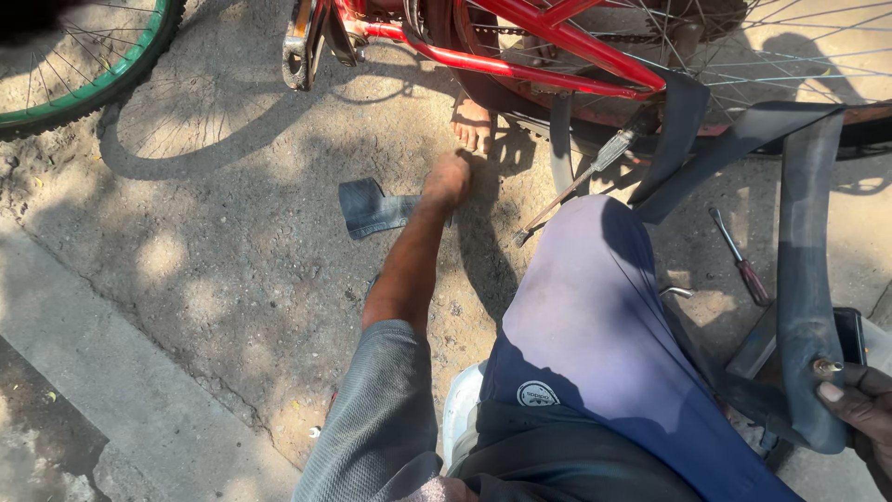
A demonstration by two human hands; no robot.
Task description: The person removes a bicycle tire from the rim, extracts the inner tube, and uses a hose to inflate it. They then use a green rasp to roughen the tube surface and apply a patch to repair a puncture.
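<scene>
Black rubber inner tube (806, 279) hangs pinched at its valve in my right hand (864, 409); left hand (447, 178) reaches, closure unclear, onto a dark rubber scrap (370, 208) on the ground — patch-fetching, I judge; next needs a firm pinch.

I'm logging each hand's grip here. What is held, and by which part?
The right hand grips the black inner tube just beside its valve. The left hand is out of view.

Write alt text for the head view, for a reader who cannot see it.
A person sits on dusty ground beside a red bicycle frame, the left hand reaching out to a scrap of black rubber while the right hand holds a black inner tube near its valve. A screwdriver lies on the ground nearby.
</scene>
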